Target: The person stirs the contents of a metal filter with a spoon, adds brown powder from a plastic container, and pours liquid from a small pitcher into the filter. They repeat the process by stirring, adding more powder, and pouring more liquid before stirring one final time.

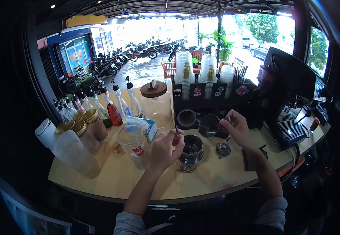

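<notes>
My left hand (165, 149) is closed in a pinch around a small thing with a reddish part and a thin dark tip; I cannot tell what it is. Just right of it stands a metal drip coffee filter (190, 150), set over a glass cup (188, 167) on the counter. My right hand (237, 129) grips a small pitcher (209, 126) with dark see-through walls, raised and tilted behind the filter. A round metal lid (223, 150) lies flat to the right of the filter.
Left on the wooden counter (115, 182) stand a clear plastic jar (132, 143), a tissue box (150, 129), gold-lidded jars (91, 117) and syrup pump bottles (113, 113). Behind are a big wood-lidded jar (156, 105) and stacked cups (184, 72). An espresso machine (289, 123) stands right.
</notes>
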